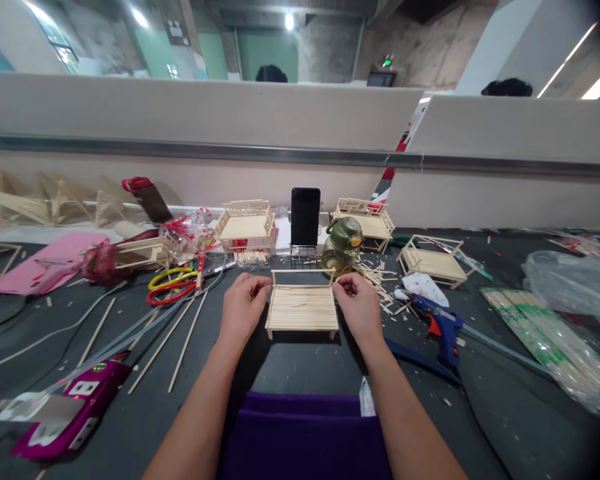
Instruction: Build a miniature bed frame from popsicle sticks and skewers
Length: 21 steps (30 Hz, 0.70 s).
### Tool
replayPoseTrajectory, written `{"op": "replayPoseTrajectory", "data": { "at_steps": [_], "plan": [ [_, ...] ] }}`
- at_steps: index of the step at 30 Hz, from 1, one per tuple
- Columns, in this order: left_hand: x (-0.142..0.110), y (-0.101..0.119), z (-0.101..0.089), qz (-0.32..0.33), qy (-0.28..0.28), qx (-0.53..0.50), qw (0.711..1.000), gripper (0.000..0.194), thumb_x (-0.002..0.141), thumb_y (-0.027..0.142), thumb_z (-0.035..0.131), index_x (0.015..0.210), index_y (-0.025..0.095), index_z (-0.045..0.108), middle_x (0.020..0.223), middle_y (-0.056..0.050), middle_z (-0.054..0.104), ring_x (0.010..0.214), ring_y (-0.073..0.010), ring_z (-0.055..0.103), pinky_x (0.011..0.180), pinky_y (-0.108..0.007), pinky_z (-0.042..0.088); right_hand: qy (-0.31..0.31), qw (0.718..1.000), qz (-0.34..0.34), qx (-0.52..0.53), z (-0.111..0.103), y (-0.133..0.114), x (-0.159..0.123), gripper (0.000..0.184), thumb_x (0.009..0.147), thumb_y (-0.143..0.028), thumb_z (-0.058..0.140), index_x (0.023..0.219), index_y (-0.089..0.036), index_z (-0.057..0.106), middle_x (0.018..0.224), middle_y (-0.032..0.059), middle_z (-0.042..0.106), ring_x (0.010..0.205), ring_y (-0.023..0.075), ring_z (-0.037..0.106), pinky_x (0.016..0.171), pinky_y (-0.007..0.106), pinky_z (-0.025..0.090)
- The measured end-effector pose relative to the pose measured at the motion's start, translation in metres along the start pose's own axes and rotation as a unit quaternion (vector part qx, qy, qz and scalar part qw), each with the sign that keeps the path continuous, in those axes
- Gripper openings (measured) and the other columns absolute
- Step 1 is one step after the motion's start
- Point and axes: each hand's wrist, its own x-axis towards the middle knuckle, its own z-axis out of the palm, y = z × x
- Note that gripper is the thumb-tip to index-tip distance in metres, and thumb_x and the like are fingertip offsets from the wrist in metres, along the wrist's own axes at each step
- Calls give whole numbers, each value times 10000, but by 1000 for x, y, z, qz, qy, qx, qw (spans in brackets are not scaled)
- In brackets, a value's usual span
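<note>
Straight to the lettering: green print runs across the plastic-wrapped stick packets (555, 343) at far right, too small to read, and the lit green sign (387, 61) up on the back wall can't be made out either.

Now the count! One small stick-built bench (303, 307) sits dead centre on the dark table (290, 367), slatted top, two rear posts, one rail across them. Two bare hands flank it: the left hand (247, 297) curls its fingers in, tips right at the left post; the right hand (357, 300) mirrors it at the right post. Whether either is pinching the wood, I cannot tell.

Behind, three more stick models: one left of the phone (305, 217), (247, 227), one partly behind the green jug (343, 243), one farther right (435, 263).

One phone, upright on its wire stand (304, 254); one blue glue gun (445, 333) to the right; one red-and-yellow-handled pair of scissors (173, 287) to the left; one magenta power strip (77, 407) at lower left.
</note>
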Motion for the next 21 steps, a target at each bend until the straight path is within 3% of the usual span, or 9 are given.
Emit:
{"op": "replayPoseTrajectory", "data": {
  "at_steps": [4, 8, 14, 21],
  "plan": [
    [0, 0, 1, -27, 12, -49, 998, 188, 821, 310, 581, 867, 209, 732, 898, -42, 702, 783, -189, 640, 660, -274, 460, -1, 1000, 5, -25, -1, -1, 1, 136, 790, -336, 582, 775, -211, 635, 724, 36, 683, 680, 193, 619, 684, 301, 461],
    [-1, 4, 4, -60, 16, -35, 997, 244, 830, 318, 575, 992, 196, 710, 853, -27, 730, 726, -179, 650, 693, -277, 477, -3, 998, 3, -67, -2, -4, 1, 134, 797, -331, 573, 774, -218, 641, 750, 29, 702, 704, 190, 630, 718, 300, 452],
    [-4, 11, 9, -35, 13, 49, 998, 435, 843, 273, 569, 1275, 225, 549, 880, 2, 739, 749, -173, 674, 741, -271, 473, -8, 993, 11, -115, -1, -7, 0, 136, 804, -316, 558, 785, -222, 654, 741, 12, 705, 691, 177, 628, 676, 275, 418],
    [-5, 15, 10, 9, 19, 152, 988, 523, 872, 262, 553, 1379, 226, 428, 915, -5, 740, 760, -184, 684, 691, -259, 452, -14, 982, 31, -185, 1, -11, 1, 152, 823, -340, 572, 762, -234, 662, 714, -8, 693, 677, 159, 616, 590, 245, 348]
  ]
}}
